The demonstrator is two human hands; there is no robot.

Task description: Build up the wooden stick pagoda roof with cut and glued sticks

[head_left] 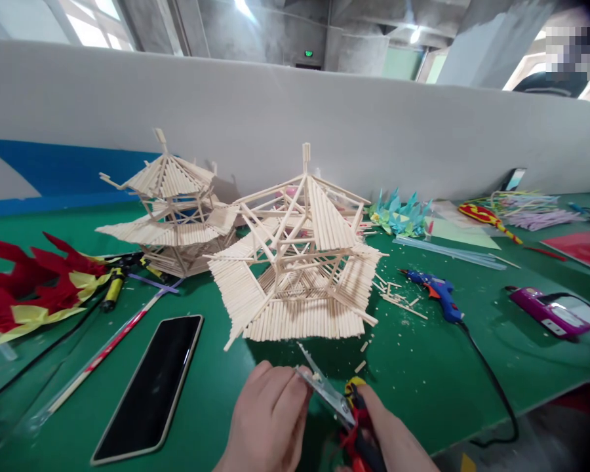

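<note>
My right hand (381, 426) is wrapped round the red, black and yellow handles of scissors (341, 408), whose blades stand apart and point up and left. Close beside the blades, my left hand (270, 416) is closed, its fingers pinched together. Between its fingertips and the blades shows a pale bit, which looks like the end of a wooden stick (316, 376); the rest is hidden by the fingers. Just beyond both hands stands a pavilion model (302, 318) built of thin wooden sticks, its upper roof only partly covered.
A second stick pavilion (172, 233) stands back left. A phone (150, 387) lies left of my hands. To the right are stick offcuts (398, 298), a blue glue gun (435, 292) with a cord, and a purple device (550, 311). Red and yellow paper shapes (39, 278) lie far left.
</note>
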